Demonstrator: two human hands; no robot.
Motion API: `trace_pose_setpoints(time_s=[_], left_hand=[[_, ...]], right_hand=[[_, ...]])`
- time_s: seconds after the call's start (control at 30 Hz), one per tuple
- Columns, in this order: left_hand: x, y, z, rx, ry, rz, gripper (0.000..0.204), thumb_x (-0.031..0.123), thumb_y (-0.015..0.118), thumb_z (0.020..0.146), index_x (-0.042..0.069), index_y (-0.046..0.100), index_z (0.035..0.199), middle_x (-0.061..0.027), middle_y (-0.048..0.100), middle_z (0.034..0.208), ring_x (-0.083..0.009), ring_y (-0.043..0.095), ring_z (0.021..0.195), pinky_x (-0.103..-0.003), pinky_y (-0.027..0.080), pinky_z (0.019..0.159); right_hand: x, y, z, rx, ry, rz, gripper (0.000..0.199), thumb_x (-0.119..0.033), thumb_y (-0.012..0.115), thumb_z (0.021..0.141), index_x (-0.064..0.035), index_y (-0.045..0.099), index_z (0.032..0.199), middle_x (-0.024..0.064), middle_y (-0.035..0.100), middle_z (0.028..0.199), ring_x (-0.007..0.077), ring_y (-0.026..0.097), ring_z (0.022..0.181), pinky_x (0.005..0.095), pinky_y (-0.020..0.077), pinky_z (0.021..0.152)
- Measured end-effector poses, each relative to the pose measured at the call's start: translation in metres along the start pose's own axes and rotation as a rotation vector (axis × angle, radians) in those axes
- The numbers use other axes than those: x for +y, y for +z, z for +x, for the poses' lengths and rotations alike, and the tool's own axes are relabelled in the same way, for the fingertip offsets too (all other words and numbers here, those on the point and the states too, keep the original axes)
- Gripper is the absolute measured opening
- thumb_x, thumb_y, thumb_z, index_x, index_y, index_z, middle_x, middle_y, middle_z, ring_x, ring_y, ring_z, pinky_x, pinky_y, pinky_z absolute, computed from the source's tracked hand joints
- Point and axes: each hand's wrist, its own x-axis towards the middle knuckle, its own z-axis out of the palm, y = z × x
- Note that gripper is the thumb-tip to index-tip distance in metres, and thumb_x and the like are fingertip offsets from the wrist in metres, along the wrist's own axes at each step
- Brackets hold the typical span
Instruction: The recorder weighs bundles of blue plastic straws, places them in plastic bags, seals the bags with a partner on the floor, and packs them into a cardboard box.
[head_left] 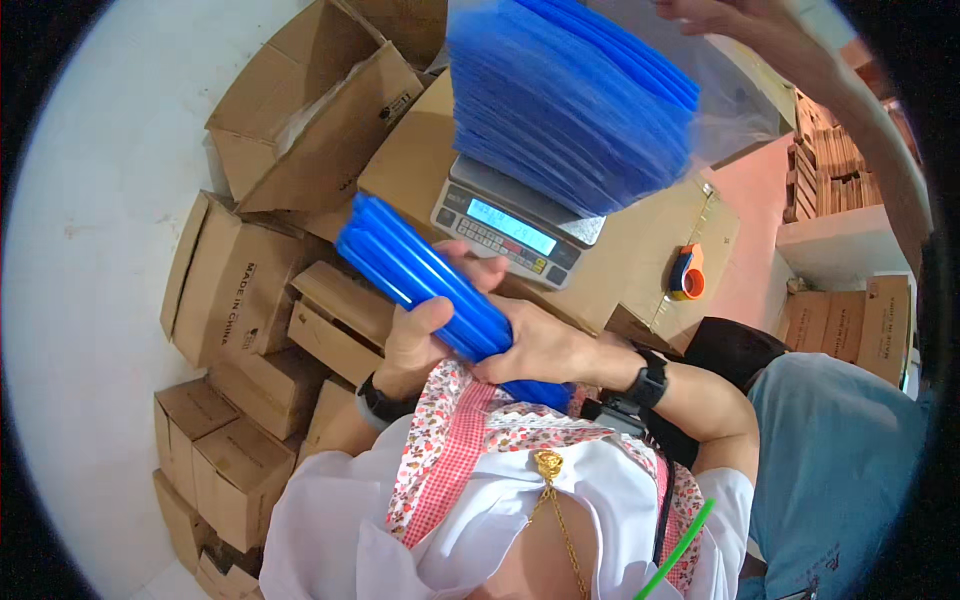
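Mid-frame, my left hand [412, 342] and right hand [540, 343] are gripping the blue bundle [425, 272]; uneven squeezing could be sending pieces sliding.

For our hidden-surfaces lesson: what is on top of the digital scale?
A stack of blue pieces in clear plastic wrapping rests on the digital scale, hiding most of its platform. The platform's near side shows; anything else beneath cannot be seen.

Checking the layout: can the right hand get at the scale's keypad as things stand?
Probably yes: the keypad is largely uncovered, just beyond the blue bundle, though the right hand holds that bundle and would likely need freeing first.
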Motion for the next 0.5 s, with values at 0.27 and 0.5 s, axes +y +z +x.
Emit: trace_pose_setpoints(time_s=[0.27, 0.5], left_hand=[[-0.017, -0.009, -0.040, 0.061, 0.112, -0.047, 0.041, 0.018, 0.068, 0.073, 0.012, 0.045, 0.107, -0.0068, 0.055, 0.087, -0.0234, 0.056, 0.091, -0.044, 0.032, 0.103], [-0.020, -0.005, -0.033, 0.070, 0.141, -0.015, 0.040, 0.017, 0.067, 0.073, 0.012, 0.045, 0.105, -0.0060, 0.055, 0.085, -0.0218, 0.056, 0.085, -0.043, 0.034, 0.101]], right_hand=[[0.022, 0.024, -0.010, -0.044, 0.013, 0.027, 0.039, -0.014, 0.070, 0.069, 0.0030, 0.054, 0.100, 0.0080, 0.061, 0.081, 0.0137, 0.059, 0.075, 0.0258, 0.0473, 0.072], [0.021, 0.016, -0.011, -0.026, -0.047, 0.028, 0.042, -0.018, 0.071, 0.069, 0.0021, 0.054, 0.102, 0.0080, 0.061, 0.082, 0.0144, 0.059, 0.076, 0.0273, 0.0477, 0.073]])
